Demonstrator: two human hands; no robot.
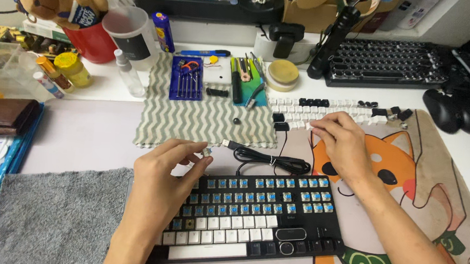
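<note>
Head view shows the left hand [169, 163] pinching a small keycap [207, 152] between fingertips just above the keyboard [251, 216], whose upper rows are stripped to blue switches, while the right hand [340, 139], fingers curled downward, touches loose keycaps [325, 109] laid in rows on the mat [435, 179].

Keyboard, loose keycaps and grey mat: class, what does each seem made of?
Keyboard: likely hard matte black plastic, with blue switch stems exposed. Loose keycaps: probably moulded plastic, white and black, smooth. Grey mat: seemingly soft fibrous cloth, fuzzy surface.
</note>
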